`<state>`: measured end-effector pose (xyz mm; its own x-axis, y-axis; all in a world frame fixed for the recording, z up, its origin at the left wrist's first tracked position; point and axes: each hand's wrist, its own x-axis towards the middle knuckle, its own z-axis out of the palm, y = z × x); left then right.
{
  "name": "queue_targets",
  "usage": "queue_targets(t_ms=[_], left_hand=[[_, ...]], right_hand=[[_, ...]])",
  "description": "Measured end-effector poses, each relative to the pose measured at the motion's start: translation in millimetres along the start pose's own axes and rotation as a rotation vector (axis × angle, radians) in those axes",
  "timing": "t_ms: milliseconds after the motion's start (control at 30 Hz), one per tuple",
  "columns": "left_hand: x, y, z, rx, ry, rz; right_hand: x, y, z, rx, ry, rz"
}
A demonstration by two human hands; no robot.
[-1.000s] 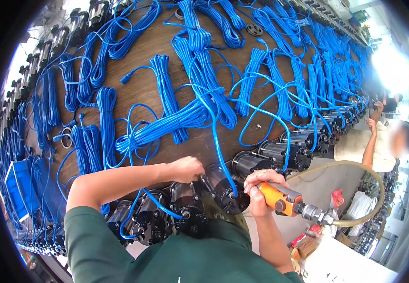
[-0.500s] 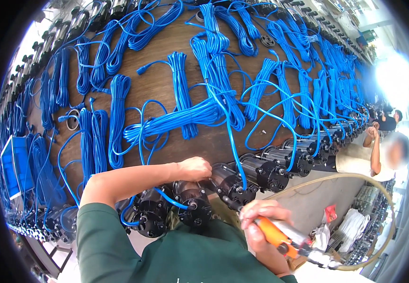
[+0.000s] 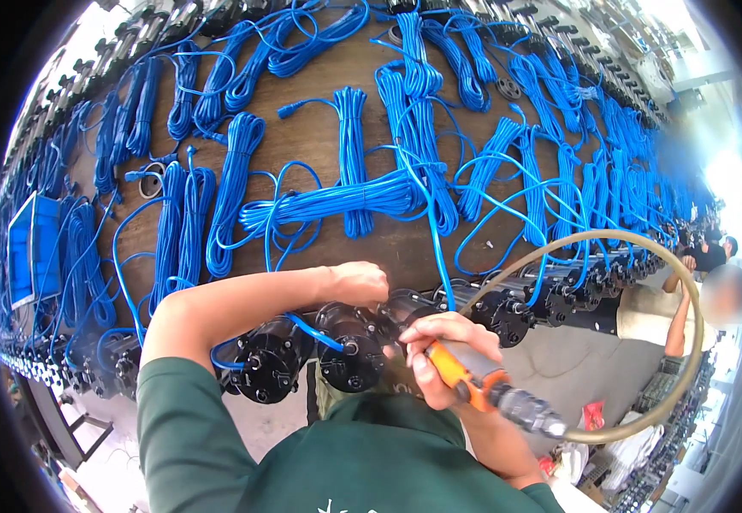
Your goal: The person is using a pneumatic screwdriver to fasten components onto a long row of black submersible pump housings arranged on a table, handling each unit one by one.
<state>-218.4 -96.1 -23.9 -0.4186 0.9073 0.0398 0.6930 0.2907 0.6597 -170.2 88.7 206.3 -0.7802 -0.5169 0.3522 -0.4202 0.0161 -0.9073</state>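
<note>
My right hand (image 3: 443,346) is wrapped round an orange and silver air screwdriver (image 3: 456,368), whose hose leaves its back end. Its front end points toward the gap between two black cylindrical motors at the table's near edge. My left hand (image 3: 360,282) is closed, knuckles up, at the far end of one such motor (image 3: 349,350). Its fingertips are hidden, so what it holds, if anything, does not show. From that motor's end a blue cable runs off to the left. Just right of my left hand sits another motor (image 3: 409,306), partly covered by my right hand.
Bundled blue cables (image 3: 332,203) lie across the brown tabletop (image 3: 302,141). More motors (image 3: 264,363) line the near edge. A blue bin (image 3: 33,250) stands at the left. The tan air hose (image 3: 691,342) arcs at the right, near another person (image 3: 657,312).
My right hand and the air screwdriver have moved up and left, closer to my left hand. The hose loop has risen. The whole view has shifted slightly; my left hand stays beside the same motor.
</note>
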Motion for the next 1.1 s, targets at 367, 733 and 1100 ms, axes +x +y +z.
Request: queue_targets(t_ms=[367, 733, 1100], left_hand=[[35.5, 275.2, -103.5, 0.142, 1.398, -0.420], [210.9, 170.9, 142.2, -2.389, 2.242, 0.301], [230.7, 170.4, 147.0, -2.196, 2.478, 0.552]], right_hand=[[-39.4, -85.0, -138.1, 0.229, 0.111, -0.468], [-88.7, -20.0, -132.9, 0.503, -0.051, -0.063], [-85.3, 6.9, -119.9, 0.447, -0.185, -0.016]])
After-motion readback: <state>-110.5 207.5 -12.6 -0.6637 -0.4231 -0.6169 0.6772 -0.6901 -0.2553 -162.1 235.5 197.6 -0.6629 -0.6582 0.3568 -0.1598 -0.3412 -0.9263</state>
